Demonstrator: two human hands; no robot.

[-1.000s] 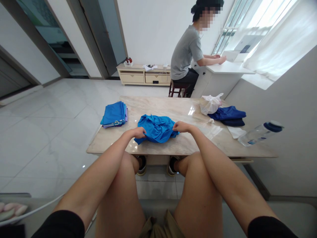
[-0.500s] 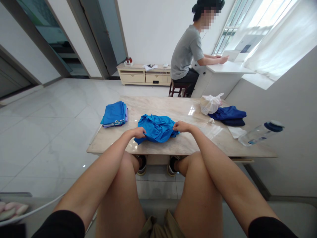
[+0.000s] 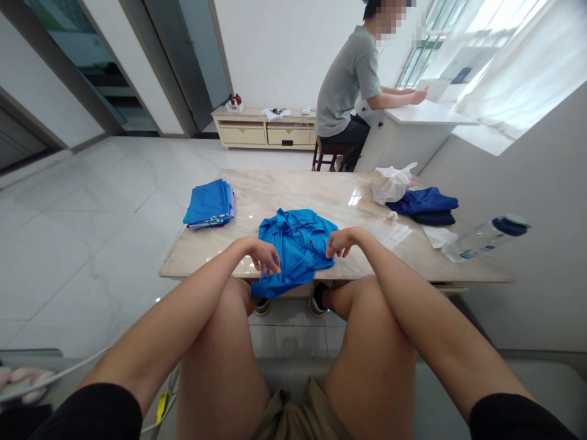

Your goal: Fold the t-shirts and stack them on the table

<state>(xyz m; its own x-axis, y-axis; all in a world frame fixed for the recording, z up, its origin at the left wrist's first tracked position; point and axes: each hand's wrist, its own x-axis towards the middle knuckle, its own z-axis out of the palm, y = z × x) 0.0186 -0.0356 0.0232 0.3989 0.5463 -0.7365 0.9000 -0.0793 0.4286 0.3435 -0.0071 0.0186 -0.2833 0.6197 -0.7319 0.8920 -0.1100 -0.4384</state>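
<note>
A crumpled bright blue garment (image 3: pixel 298 244) lies on the near middle of the marble-topped table, its lower part hanging over the front edge. My left hand (image 3: pixel 266 256) is over its left side, fingers loosely bent and apart, with no cloth gripped. At the garment's right edge is my right hand (image 3: pixel 340 242), its fingers pointing down, slightly spread and touching or just above the cloth. A small dark mark shows on the fabric near that hand. To the left sits a stack of folded blue and purple clothes (image 3: pixel 210 205).
On the table's (image 3: pixel 257 186) right stand a white plastic bag (image 3: pixel 392 183), dark blue clothes (image 3: pixel 426 205) and a tilted-looking clear bottle (image 3: pixel 486 238). Beyond, a person (image 3: pixel 346 85) sits on a stool at a white desk. A low cabinet (image 3: pixel 243 135) lines the wall.
The garment has been spread wider, and its lower part now hangs over the front edge. Both hands' fingers have loosened from the cloth; my left hand has shifted slightly right and down.
</note>
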